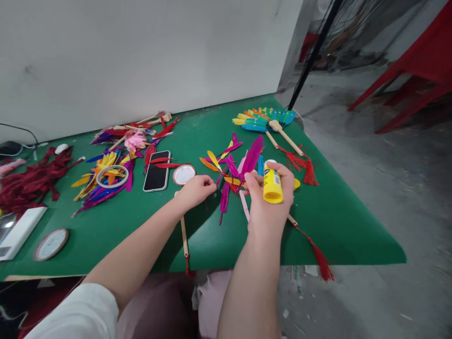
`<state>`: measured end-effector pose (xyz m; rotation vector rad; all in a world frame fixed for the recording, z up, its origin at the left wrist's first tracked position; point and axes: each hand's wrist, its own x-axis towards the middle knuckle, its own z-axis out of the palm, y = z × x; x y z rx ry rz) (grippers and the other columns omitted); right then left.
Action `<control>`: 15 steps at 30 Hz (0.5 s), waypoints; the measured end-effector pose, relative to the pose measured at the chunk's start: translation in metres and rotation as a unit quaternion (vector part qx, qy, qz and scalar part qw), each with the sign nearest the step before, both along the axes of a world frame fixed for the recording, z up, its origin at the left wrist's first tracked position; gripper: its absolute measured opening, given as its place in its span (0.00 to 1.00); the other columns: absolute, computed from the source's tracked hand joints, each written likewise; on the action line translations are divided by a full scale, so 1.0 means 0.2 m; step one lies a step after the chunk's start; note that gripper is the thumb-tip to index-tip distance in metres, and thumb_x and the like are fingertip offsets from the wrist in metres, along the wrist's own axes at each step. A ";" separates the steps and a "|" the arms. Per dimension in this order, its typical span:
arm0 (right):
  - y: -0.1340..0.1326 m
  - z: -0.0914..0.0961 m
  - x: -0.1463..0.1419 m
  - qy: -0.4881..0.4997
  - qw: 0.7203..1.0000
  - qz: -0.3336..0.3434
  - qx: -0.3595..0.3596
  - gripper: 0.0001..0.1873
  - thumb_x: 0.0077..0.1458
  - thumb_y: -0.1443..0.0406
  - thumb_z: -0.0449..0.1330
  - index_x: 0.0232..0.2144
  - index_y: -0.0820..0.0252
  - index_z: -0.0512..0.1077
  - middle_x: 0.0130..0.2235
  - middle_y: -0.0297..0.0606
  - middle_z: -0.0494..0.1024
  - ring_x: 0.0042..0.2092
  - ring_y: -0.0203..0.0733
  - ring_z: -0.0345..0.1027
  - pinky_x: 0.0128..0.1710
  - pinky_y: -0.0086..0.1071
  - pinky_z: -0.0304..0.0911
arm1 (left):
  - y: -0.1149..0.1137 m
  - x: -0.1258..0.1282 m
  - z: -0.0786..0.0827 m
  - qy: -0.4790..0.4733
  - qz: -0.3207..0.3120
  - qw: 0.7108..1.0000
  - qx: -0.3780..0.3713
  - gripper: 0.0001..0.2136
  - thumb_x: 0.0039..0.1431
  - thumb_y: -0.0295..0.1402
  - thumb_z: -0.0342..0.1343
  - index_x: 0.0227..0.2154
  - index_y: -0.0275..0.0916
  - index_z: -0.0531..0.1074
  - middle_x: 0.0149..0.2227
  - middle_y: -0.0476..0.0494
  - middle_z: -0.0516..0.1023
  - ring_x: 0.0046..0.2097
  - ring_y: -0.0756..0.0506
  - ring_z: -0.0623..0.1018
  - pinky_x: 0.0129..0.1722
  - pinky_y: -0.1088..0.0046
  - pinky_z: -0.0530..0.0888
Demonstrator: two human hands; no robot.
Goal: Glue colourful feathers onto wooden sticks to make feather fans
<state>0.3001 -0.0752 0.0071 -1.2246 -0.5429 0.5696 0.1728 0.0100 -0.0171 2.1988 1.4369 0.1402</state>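
Observation:
In my right hand [270, 202] is a yellow glue bottle [272, 183], tucked against the palm with its wide yellow end towards me. A large magenta feather [253, 156] rises at the thumb and fingertips of the same hand, seemingly pinched there. My left hand [197, 190] is closed with its fingertips together; what they hold, if anything, is too small to make out. Between the hands lie loose magenta, yellow and orange feathers [224, 200]. A wooden stick [184, 235] with a red tassel lies under my left wrist, and a round white disc [184, 174] sits just beyond that hand.
A phone [156, 174] with red feathers across it lies left of centre. Farther left are a tape roll [112, 177] on a feather pile, dark red cloth strips [38, 176] and another disc [51, 244]. Finished-looking feather fans [273, 122] rest at the back right, near the table edge.

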 end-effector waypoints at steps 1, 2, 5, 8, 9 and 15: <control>0.00 0.00 0.00 0.002 1.000 -0.003 0.001 0.20 0.42 0.67 0.64 0.38 0.51 0.62 0.29 0.29 0.72 0.28 0.35 0.69 0.24 0.28 0.67 | 0.00 0.00 0.01 0.007 0.002 1.000 0.004 0.10 0.53 0.35 0.47 0.22 0.37 0.69 0.20 0.51 0.71 0.23 0.52 0.70 0.22 0.78 0.63; 0.00 0.00 0.00 0.004 1.000 -0.006 0.004 0.20 0.42 0.67 0.64 0.38 0.51 0.63 0.28 0.28 0.72 0.27 0.34 0.69 0.23 0.28 0.67 | 0.00 0.00 0.02 0.016 0.004 1.000 0.012 0.10 0.52 0.35 0.48 0.22 0.38 0.69 0.21 0.50 0.71 0.24 0.51 0.70 0.23 0.77 0.63; 0.02 -0.02 0.00 0.013 1.000 -0.020 0.016 0.20 0.41 0.68 0.64 0.37 0.52 0.63 0.27 0.28 0.71 0.25 0.33 0.68 0.22 0.27 0.66 | 0.00 -0.01 0.05 0.049 0.023 0.997 0.058 0.10 0.54 0.37 0.47 0.25 0.39 0.70 0.25 0.48 0.73 0.28 0.49 0.72 0.26 0.75 0.63; 0.02 -0.02 0.00 0.019 0.999 -0.035 0.028 0.20 0.40 0.68 0.64 0.38 0.52 0.63 0.27 0.28 0.71 0.26 0.34 0.69 0.22 0.28 0.67 | -0.01 -0.04 0.06 0.091 0.061 0.988 0.106 0.11 0.56 0.40 0.47 0.32 0.39 0.69 0.31 0.44 0.75 0.34 0.45 0.74 0.29 0.73 0.65; 0.02 -0.02 0.00 0.021 0.999 -0.040 0.030 0.21 0.41 0.68 0.64 0.38 0.52 0.63 0.26 0.28 0.71 0.27 0.34 0.69 0.23 0.28 0.67 | -0.02 -0.05 0.06 0.105 0.071 0.985 0.117 0.12 0.56 0.42 0.48 0.33 0.38 0.69 0.33 0.42 0.75 0.35 0.43 0.74 0.29 0.72 0.65; 0.01 -0.01 0.00 0.029 0.998 -0.051 0.031 0.21 0.40 0.68 0.65 0.38 0.53 0.63 0.27 0.28 0.71 0.24 0.32 0.67 0.21 0.27 0.66 | -0.08 -0.04 0.03 0.170 0.081 0.974 0.125 0.17 0.54 0.47 0.50 0.36 0.37 0.67 0.34 0.38 0.75 0.35 0.39 0.76 0.30 0.68 0.67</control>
